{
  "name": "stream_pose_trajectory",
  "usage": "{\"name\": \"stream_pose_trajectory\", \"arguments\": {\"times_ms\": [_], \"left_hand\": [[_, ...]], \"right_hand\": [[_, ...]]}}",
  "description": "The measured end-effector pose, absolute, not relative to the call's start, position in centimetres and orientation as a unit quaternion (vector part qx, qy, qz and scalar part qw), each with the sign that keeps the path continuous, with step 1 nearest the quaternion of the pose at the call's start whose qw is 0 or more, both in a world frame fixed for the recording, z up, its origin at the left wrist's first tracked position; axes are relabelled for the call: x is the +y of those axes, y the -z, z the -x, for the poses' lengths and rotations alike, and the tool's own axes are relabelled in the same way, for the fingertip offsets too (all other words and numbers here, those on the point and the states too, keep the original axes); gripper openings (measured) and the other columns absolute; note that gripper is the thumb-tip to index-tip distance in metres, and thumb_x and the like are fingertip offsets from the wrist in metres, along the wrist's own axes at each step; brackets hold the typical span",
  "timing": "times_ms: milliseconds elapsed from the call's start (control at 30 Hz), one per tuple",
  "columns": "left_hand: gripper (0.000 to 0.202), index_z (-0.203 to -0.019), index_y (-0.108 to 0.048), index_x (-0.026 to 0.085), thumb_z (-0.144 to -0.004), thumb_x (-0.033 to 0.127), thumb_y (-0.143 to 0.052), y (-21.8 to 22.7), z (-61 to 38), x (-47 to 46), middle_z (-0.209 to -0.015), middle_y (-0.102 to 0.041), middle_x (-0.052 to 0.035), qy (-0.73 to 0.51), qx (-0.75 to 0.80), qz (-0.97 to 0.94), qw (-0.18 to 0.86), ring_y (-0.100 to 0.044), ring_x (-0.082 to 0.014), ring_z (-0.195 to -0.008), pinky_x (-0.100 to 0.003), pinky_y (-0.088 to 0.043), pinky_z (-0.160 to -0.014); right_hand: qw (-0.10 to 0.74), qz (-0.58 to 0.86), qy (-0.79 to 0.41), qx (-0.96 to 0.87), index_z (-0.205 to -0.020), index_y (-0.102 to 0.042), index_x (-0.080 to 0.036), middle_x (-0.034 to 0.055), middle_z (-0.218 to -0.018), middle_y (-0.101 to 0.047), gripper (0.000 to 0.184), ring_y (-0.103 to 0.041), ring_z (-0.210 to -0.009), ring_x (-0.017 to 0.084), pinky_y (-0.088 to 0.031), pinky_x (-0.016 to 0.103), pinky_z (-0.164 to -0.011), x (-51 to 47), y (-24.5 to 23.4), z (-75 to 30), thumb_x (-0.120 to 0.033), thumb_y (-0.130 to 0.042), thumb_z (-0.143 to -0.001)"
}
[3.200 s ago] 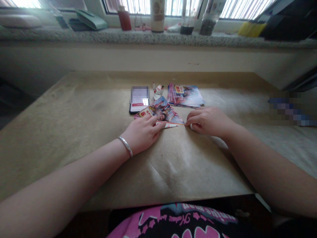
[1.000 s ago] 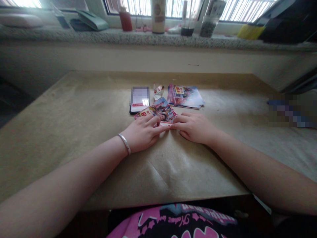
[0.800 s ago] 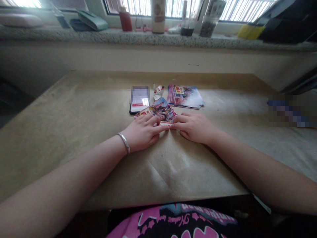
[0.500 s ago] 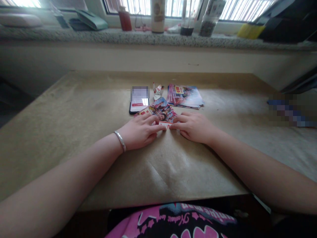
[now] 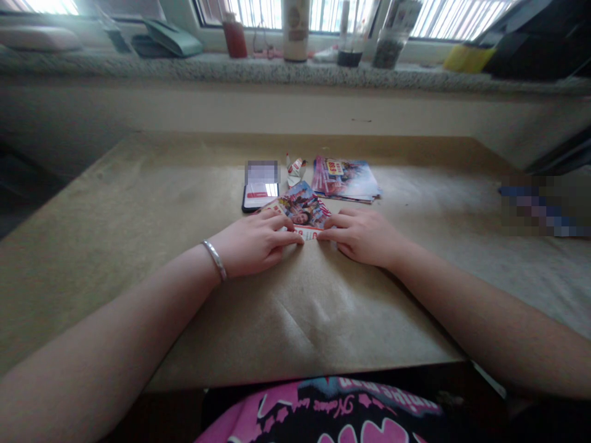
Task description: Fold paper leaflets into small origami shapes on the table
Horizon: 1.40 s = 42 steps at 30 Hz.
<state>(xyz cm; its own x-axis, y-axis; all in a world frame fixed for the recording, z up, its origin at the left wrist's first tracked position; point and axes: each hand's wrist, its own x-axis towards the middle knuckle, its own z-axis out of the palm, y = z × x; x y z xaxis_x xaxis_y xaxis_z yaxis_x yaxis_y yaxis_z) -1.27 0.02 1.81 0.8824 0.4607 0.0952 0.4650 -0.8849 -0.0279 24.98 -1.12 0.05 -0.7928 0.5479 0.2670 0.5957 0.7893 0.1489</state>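
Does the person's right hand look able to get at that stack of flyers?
Likely yes: the right hand sits just in front of the flyer stack, with only brown paper between them.

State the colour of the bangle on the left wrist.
The bangle is silver; the head view shows it best.

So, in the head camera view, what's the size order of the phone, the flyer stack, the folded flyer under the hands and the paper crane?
The flyer stack and folded flyer look alike in size, so I won't rank them. Next comes the phone, then the paper crane.
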Motion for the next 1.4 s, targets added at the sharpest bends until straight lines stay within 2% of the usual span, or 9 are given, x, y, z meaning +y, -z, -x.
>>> {"name": "stream_pose_trajectory", "arguments": {"times_ms": [333,567,833,1400], "left_hand": [[0.040,-0.118,-0.065,0.025,-0.085,0.015,-0.045,-2.3,1.9,0.2,-0.116,-0.060,-0.0070,0.044,-0.234,0.971,-0.010,-0.053,-0.0209,-0.111,-0.040,-0.042,-0.104],[0.040,-0.114,-0.068,0.026,-0.084,0.015,-0.044,-2.6,2.2,0.2,-0.115,-0.062,-0.0069,0.033,-0.236,0.971,-0.020,-0.058,-0.0208,-0.103,-0.038,-0.048,-0.095],[0.039,-0.110,-0.070,0.027,-0.083,0.015,-0.046,-3.0,2.4,0.2,-0.115,-0.064,-0.0052,0.020,-0.245,0.969,-0.019,-0.060,-0.0197,-0.102,-0.036,-0.048,-0.096],[0.040,-0.103,-0.072,0.030,-0.075,0.014,-0.048,-3.8,3.7,1.0,-0.128,-0.061,0.0043,-0.041,-0.283,0.953,-0.096,-0.059,-0.0162,-0.115,-0.029,-0.043,-0.103]], "right_hand": [[0.110,0.300,0.108,-0.942,-0.108,-0.068,-0.025,0.0056,-0.102,-0.068,0.030,-0.054,-0.084,0.018,-0.036,0.029,-0.066,-1.1,0.0,-25.1,-0.019,-0.046,-0.089],[0.102,0.300,0.108,-0.942,-0.109,-0.067,-0.024,0.0053,-0.103,-0.067,0.030,-0.054,-0.085,0.018,-0.036,0.029,-0.067,-1.1,-0.1,-25.3,-0.019,-0.046,-0.089],[0.114,0.293,0.111,-0.943,-0.107,-0.068,-0.025,0.0042,-0.101,-0.068,0.030,-0.054,-0.082,0.018,-0.035,0.029,-0.064,-1.2,0.0,-25.4,-0.018,-0.046,-0.088],[0.103,0.283,0.136,-0.944,-0.108,-0.067,-0.024,0.0038,-0.102,-0.068,0.029,-0.055,-0.083,0.018,-0.036,0.029,-0.065,-1.1,0.3,-25.6,-0.018,-0.047,-0.088]]}}
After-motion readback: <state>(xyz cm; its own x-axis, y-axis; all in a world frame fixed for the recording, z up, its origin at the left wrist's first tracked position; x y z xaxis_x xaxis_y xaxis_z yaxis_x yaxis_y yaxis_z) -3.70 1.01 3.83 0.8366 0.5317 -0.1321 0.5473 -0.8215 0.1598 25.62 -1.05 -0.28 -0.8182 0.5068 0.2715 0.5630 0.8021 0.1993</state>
